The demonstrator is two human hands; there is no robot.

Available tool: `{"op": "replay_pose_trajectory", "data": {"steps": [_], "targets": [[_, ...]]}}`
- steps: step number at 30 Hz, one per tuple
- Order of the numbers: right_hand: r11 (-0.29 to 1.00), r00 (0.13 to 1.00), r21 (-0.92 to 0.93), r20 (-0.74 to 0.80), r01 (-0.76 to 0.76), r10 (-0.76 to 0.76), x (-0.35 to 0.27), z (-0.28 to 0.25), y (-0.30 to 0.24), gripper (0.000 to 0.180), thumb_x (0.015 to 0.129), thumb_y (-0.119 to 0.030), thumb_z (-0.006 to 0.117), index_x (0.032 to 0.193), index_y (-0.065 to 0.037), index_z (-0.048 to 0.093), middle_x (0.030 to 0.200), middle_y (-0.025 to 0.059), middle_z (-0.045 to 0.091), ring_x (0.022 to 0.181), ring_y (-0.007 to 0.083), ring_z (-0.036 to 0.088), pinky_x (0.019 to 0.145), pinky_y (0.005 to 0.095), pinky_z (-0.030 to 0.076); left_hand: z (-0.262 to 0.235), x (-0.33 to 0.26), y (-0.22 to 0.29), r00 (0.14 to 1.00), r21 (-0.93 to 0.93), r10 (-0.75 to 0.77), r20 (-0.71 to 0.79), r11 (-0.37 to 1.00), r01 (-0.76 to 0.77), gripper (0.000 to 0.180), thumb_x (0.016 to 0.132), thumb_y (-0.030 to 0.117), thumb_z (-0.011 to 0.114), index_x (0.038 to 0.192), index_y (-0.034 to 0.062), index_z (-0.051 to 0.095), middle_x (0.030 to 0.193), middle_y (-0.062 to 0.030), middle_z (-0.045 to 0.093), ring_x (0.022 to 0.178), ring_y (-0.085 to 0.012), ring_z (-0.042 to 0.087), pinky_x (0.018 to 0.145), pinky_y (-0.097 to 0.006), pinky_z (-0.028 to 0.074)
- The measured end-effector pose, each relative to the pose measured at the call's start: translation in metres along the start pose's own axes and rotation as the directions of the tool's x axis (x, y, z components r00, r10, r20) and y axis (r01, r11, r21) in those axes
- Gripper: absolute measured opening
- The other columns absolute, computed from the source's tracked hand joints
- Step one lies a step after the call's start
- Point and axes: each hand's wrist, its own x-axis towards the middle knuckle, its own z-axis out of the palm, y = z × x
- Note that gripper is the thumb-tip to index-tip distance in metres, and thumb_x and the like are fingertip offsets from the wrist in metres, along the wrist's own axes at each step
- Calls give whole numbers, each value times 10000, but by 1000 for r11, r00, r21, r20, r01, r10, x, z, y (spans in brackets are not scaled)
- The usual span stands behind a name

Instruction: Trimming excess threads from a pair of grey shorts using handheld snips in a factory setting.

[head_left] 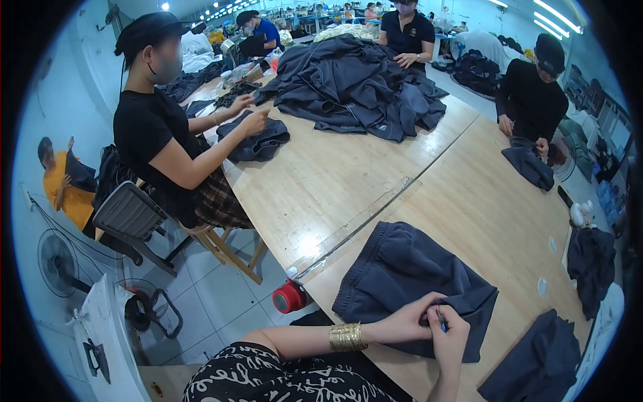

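With our left hand (420, 315) we pinch the dark shorts (395, 268) on the wooden table (321, 181), and our right hand (451, 335) grips a small blue tool (442, 323) that might poke the cloth if we slip.

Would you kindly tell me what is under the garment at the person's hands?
The garment rests on the wooden table; anything directly beneath its cloth is covered and hidden.
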Motion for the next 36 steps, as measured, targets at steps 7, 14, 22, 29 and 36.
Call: {"op": "replay_pose_trajectory", "data": {"steps": [7, 14, 22, 29, 36], "targets": [[958, 962, -211, -149, 193, -227, -3, -8, 22, 227, 764, 38, 640, 989, 17, 623, 982, 144, 628, 872, 241, 621, 803, 288, 471, -27, -7, -25, 947, -32, -308, -89, 951, 306, 295, 954, 311, 518, 941, 38, 630, 853, 78, 576, 816, -2, 467, 738, -159, 403], [989, 972, -145, -232, 7, -41, 2, -10, 27, 266, 787, -12, 647, 1050, 10, 612, 974, 105, 631, 865, 198, 613, 805, 260, 453, -28, -8, 1, 927, -492, -363, -94, 826, 274, 356, 974, 304, 445, 1116, 3, 570, 1082, -58, 622, 996, -132, 587, 877, -304, 459], [1000, 964, -19, -266, 11, -16, -7, -18, 18, 272, 791, 5, 644, 1061, -27, 647, 1013, 65, 634, 854, 128, 581, 763, 238, 453, -31, -9, -4, 955, -489, -297, -16, 835, 251, 362, 978, 252, 402, 1174, -19, 540, 1143, -90, 610, 1033, -152, 589, 916, -313, 452], [987, 940, -142, -319, 76, -119, 1, -22, 31, 306, 800, 13, 625, 1103, -29, 631, 1107, 92, 624, 938, 154, 600, 799, 244, 461, -33, -12, -5, 944, -475, -328, -49, 838, 266, 349, 980, 252, 394, 1167, -2, 545, 1129, -70, 615, 1020, -132, 589, 903, -288, 454], [974, 899, -201, -438, -105, 7, 2, -62, 53, 370, 788, 39, 609, 1154, -8, 594, 1169, 100, 619, 1101, 225, 579, 936, 284, 430, -27, -7, 2, 935, -331, -348, -64, 892, 309, 348, 988, 243, 394, 1164, -17, 543, 1100, -55, 612, 982, -106, 582, 873, -269, 460]]}}
